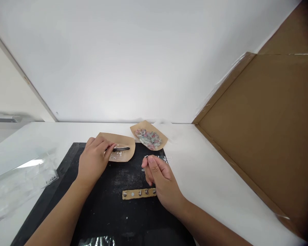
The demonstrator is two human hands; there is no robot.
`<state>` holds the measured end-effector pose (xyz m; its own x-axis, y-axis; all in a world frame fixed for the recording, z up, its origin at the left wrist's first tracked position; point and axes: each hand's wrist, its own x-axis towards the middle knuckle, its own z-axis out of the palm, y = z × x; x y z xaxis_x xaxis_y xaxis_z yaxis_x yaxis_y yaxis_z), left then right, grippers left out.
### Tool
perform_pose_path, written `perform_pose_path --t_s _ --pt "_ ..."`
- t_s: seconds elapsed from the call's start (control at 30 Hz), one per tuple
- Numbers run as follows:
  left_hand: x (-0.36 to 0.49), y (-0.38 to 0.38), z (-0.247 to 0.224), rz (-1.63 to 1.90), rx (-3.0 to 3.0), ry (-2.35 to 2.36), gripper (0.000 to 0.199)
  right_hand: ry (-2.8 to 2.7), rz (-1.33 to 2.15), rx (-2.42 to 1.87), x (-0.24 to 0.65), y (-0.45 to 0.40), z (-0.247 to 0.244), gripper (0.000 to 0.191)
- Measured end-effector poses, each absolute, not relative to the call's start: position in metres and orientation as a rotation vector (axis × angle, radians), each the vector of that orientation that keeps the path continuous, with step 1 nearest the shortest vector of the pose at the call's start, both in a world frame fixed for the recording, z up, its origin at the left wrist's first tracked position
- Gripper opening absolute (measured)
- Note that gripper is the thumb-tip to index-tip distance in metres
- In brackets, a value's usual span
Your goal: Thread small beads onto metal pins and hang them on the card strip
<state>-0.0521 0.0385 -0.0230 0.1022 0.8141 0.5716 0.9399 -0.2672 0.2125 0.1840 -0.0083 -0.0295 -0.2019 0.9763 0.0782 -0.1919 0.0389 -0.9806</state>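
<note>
My left hand [94,157] pinches one end of a dark, slim tool [122,149], which lies over a brown paper tray [128,141] holding small white pieces. Closed in front of my chest, my right hand [160,174] holds something small between thumb and fingers, too hidden to name. Just below it, a tan strip [132,194] with several small metal pieces and one pale dot lies on the black mat [105,205]; my right hand covers its right end.
A second paper tray [162,134] holds many small wrapped pieces at the back. Clear plastic bags [20,188] lie at the left. A cardboard panel [261,136] stands along the right, and a white wall [123,61] rises behind.
</note>
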Motion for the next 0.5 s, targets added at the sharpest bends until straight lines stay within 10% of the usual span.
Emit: perform_pose_path --t_s 0.5 --pt "-0.0544 0.038 -0.0246 -0.942 -2.124 -1.876 0.024 -1.261 1.4 -0.925 0.1833 -0.0073 -0.0288 0.044"
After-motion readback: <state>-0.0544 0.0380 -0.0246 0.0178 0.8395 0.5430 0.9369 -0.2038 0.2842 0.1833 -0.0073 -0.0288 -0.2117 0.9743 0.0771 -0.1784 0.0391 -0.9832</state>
